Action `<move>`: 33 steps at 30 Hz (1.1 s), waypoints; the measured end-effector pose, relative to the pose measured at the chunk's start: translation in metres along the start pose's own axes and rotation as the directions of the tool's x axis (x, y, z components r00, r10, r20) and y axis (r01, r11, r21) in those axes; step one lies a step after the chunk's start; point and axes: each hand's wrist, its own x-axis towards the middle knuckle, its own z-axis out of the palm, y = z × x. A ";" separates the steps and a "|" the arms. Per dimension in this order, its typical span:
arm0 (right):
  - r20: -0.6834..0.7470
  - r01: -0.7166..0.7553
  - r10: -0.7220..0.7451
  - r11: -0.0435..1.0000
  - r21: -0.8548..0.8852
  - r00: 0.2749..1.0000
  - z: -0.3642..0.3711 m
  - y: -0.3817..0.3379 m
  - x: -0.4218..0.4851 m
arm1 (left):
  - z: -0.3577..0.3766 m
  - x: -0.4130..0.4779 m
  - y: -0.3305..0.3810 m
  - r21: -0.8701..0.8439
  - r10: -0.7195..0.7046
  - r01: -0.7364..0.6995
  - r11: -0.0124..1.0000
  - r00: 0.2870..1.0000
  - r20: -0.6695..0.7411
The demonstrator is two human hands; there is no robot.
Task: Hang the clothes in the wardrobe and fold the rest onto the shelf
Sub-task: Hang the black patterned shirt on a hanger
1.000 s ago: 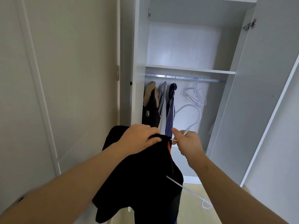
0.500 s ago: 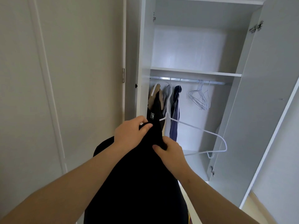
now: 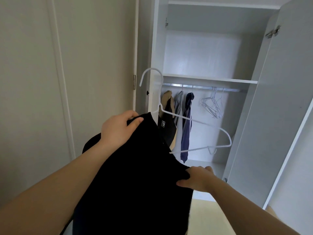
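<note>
Garment (image 3: 135, 167) one, hanger (image 3: 191, 119) one, hung clothes (image 3: 186, 133) three.

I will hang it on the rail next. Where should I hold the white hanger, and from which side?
Probably the white hanger by its bare neck under the hook, from the right with the right hand: the hook stands upright; the left hand grips the black garment over one shoulder.

Nothing in front of you can be read. The only marking is a small white-edged square label (image 3: 163, 124) on the dark garment (image 3: 167, 133) hanging at the left end of the wardrobe rail (image 3: 203, 87), near the centre of the frame. Its design is too small to make out.
</note>
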 end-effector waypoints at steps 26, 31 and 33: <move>-0.449 -0.185 0.076 0.961 -0.206 0.890 -0.038 0.038 -0.022 | -0.013 -0.016 -0.027 0.040 0.145 -0.143 0.989 0.987 -0.064; -0.412 -0.166 0.065 0.963 -0.214 0.909 -0.035 0.042 -0.026 | -0.017 -0.019 -0.035 0.130 0.247 -0.249 0.960 0.968 0.035; -0.397 -0.176 0.076 0.959 -0.223 0.915 -0.034 0.044 -0.027 | -0.018 -0.018 -0.035 0.127 0.275 -0.281 0.951 0.959 0.067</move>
